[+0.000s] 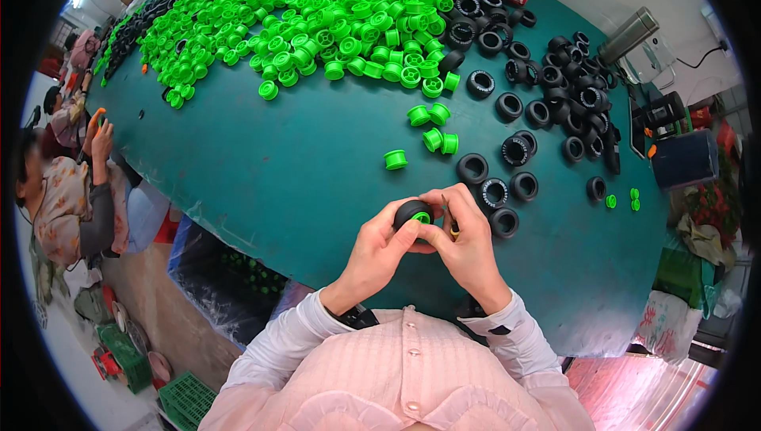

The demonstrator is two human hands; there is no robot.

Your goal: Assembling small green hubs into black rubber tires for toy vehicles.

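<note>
In front of my chest, both hands close on a small black toy tire (407,210) with a bright green wheel rim (422,218) set into it. My left hand (371,250) grips the tire from the left, its thumb pressed along the near side. From the right, my right hand (469,239) pushes its thumb against the green rim, its fingers curled around the far side. Something small and yellow (454,229) shows between the right fingers; its kind is hard to make out. Loose black tires (494,192) lie just beyond my right hand, and a single green rim (395,160) lies beyond the left.
A large heap of green rims (317,30) covers the far part of the green table (261,169). More black tires (567,94) are piled at the right, near a steel flask (630,34). A person (71,201) sits at the left edge. Below is a lined bin (226,272).
</note>
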